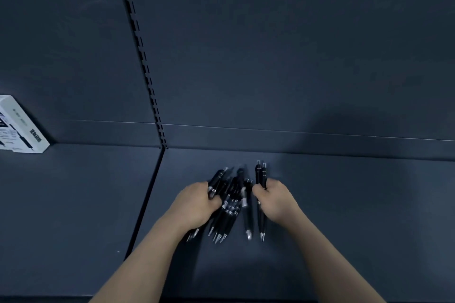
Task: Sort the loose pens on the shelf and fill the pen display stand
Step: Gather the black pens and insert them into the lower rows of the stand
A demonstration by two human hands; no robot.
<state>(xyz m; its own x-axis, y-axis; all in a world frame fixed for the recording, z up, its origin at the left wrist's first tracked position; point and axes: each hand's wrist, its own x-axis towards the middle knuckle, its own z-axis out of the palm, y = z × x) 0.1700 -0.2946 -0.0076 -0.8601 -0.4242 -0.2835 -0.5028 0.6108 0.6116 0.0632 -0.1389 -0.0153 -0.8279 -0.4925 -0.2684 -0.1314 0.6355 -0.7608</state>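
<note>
Clearly the gathering step is in hand: a heap of black pens [230, 204] lies on the dark shelf [344, 204], just right of the seam between two shelf panels, most with their silver tips toward the person and their clicker ends toward the back wall [270, 56]. The left hand [197, 206] is curled over the heap's left edge, its fingers closed around a few pens there, while the right hand [273, 198] is closed on a pair of pens [261, 174] that stand parallel and a little apart from the rest. Between the hands several pens lie crossed and untouched (one with a pale band across its barrel sits alone toward the right). No pen display stand is visible; a white box [18, 128] at the far left, against the back wall, is the only other thing on the shelf. Judging by this, the sorting has barely begun. The next move seems to call for drawing the two handfuls together into one aligned bundle, tips all one way, and then finding the stand, which must lie outside this view.
</note>
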